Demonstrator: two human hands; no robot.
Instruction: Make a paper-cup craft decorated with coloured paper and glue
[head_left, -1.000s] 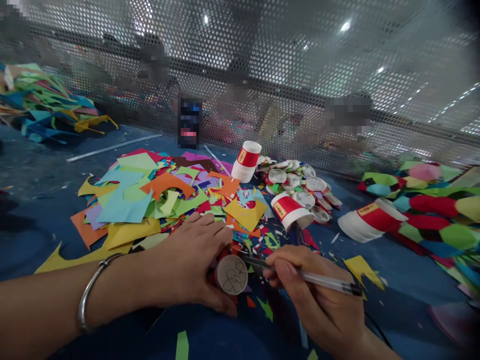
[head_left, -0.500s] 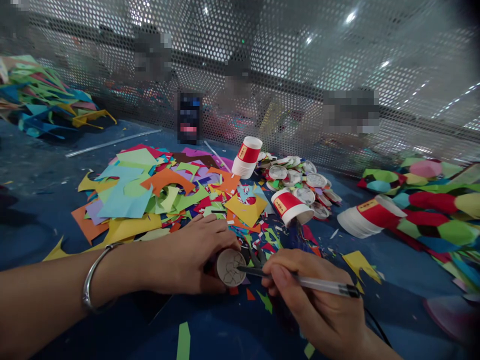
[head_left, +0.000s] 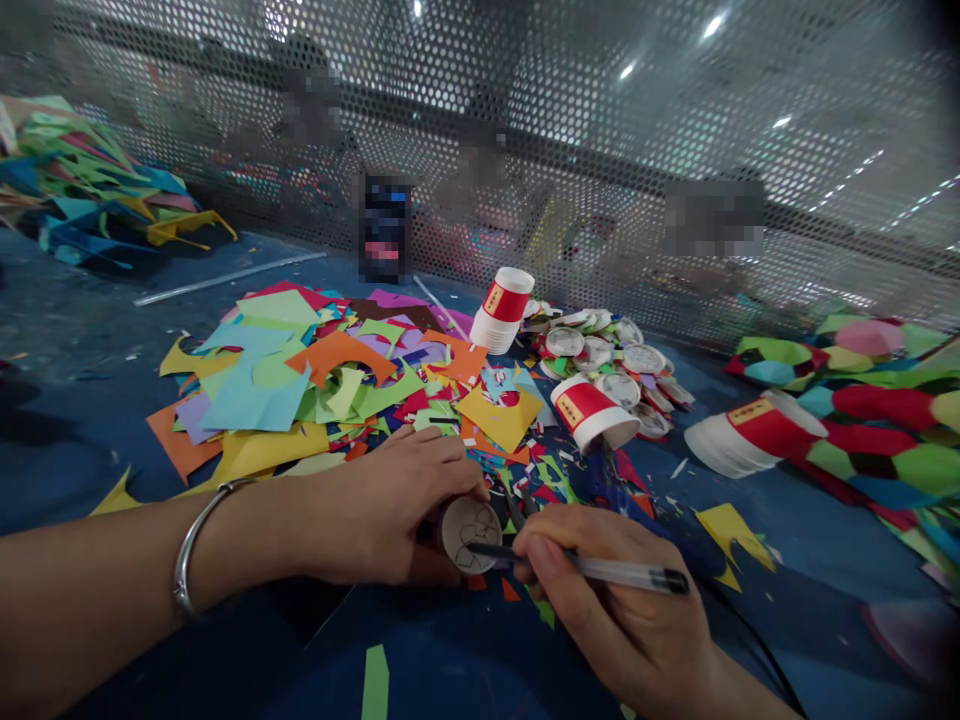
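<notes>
My left hand (head_left: 390,510), with a silver bangle (head_left: 184,545) on its wrist, is closed around a small paper cup (head_left: 486,512). The cup's round, pale bottom faces me and bears dark drawn lines that form several cells; its side is mostly hidden by my fingers. A clear-barrelled pen (head_left: 619,573) with a dark cap end is gripped in my right hand (head_left: 630,610). Its dark tip touches or nearly touches the round face. Just behind the cup, a dark tool (head_left: 517,505), partly hidden by my right hand, lies among paper scraps.
Cut coloured paper (head_left: 255,390) is heaped beyond my left hand. Stacked red-and-white paper cups (head_left: 501,312) stand behind it, with a tipped cup (head_left: 589,412) and a lying stack (head_left: 750,432) to the right. Pale discs (head_left: 619,388) pile nearby. A perforated metal screen (head_left: 570,170) rises behind.
The pen tip has shifted left and slightly down across the cup's bottom, my right hand moving with it. The whole view has drifted slightly.
</notes>
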